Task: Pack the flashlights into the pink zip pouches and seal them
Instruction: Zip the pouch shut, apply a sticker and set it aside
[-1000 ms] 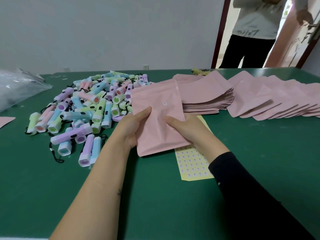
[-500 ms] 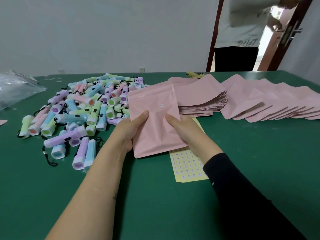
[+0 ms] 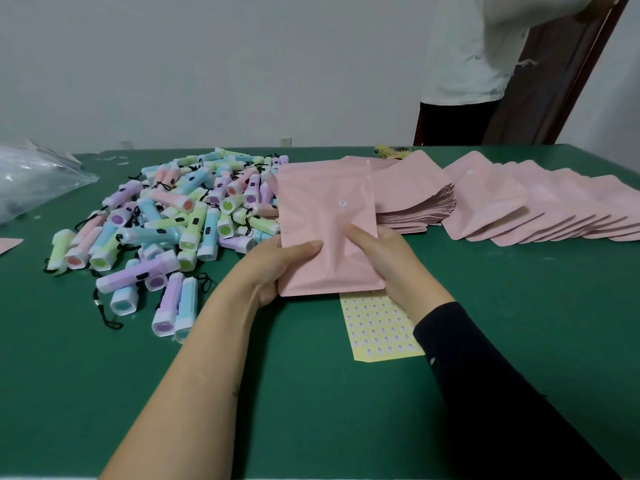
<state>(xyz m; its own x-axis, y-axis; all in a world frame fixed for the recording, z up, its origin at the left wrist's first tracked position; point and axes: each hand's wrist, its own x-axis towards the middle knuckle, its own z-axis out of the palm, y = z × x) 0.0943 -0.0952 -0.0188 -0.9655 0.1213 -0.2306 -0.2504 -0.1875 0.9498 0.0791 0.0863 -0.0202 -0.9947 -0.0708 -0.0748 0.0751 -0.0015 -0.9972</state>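
A small packing workroom is indicated. A large green-covered table (image 3: 311, 393) is loaded with goods in bulk: a heap of pastel flashlights (image 3: 180, 216), a thick stack of flat pink zip pouches (image 3: 412, 202) and an overlapping row of further pouches (image 3: 554, 209). A yellow sticker sheet (image 3: 377, 327) and a clear plastic bag (image 3: 31, 181) are laid alongside. A bare white wall (image 3: 207, 64) and a dark door frame (image 3: 561, 81) are seen behind.

I can read nothing: the dot label on the pink pouch (image 3: 325, 216), the marks on the near yellow sticker sheet (image 3: 377, 327) and the print on the far white shirt (image 3: 464, 46) are too small or blurred.
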